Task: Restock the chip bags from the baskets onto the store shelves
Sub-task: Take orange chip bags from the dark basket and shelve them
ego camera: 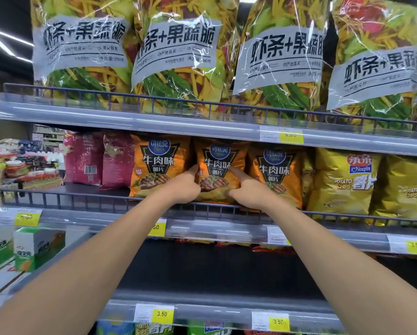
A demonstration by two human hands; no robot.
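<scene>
On the middle shelf [214,228], the left hand [183,187] and right hand [249,191] grip an orange chip bag [220,163] by its lower sides, fingers seemingly curled behind it; it stands upright between two matching bags [159,165].

The middle shelf [82,198] holds three orange chip bags [159,165] between pink bags [84,158] and yellow bags [342,184], while the top shelf [130,117] carries what look like four large clear snack packs [178,56].
</scene>
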